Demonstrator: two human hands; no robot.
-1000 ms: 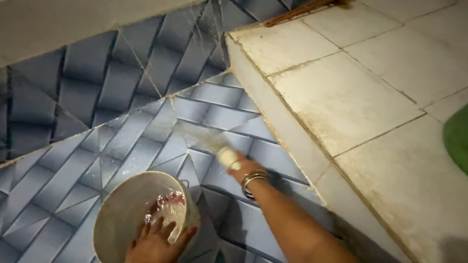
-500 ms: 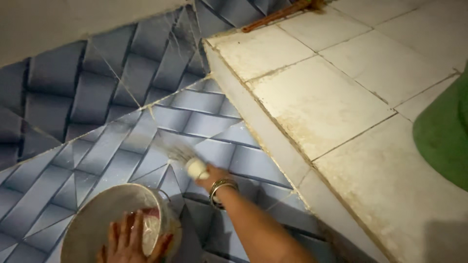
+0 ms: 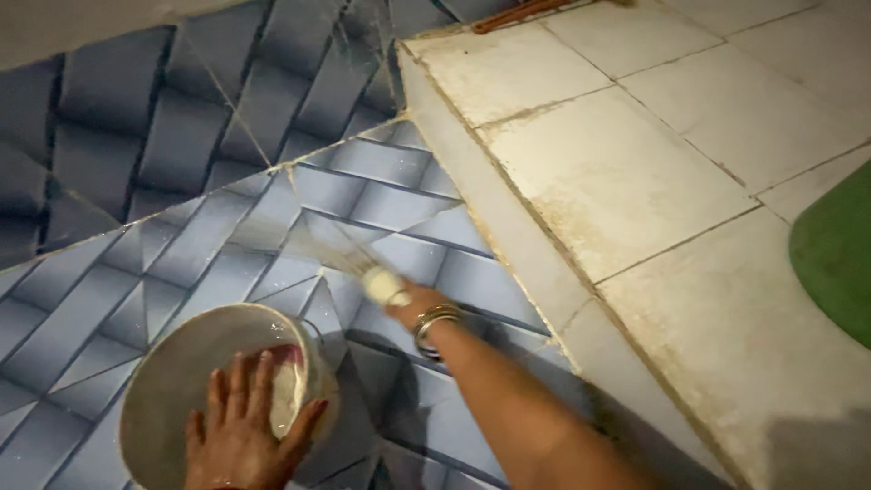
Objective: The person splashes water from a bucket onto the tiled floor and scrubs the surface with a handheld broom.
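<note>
1. The brush [image 3: 358, 268] is a small hand brush with a pale rounded grip and light bristles. It lies low against the blue patterned wall tiles [image 3: 181, 263], just left of the raised step. The bristles are motion-blurred, so their exact contact with the tile cannot be told.
2. The right hand [image 3: 408, 299] is closed around the grip of the brush, with metal bangles [image 3: 435, 322] at the wrist. For even scrubbing, the judgement is to keep the bristles flat on the tile and follow the grout lines, where the pale residue seems to gather.
3. The bucket [image 3: 163, 399] is round and light-coloured, and stands on the tiles below and left of the brush, well within reach. It holds a little liquid and something pinkish that is too blurred to identify.
4. The left hand [image 3: 240, 431] lies spread, fingers wide, on the near part of the bucket, holding nothing. Bracing it this way should keep it from tipping.
5. The white tiled step [image 3: 626, 181] rises to the right, stained brown along its joints. A green object [image 3: 839, 254] sits at the right edge.
</note>
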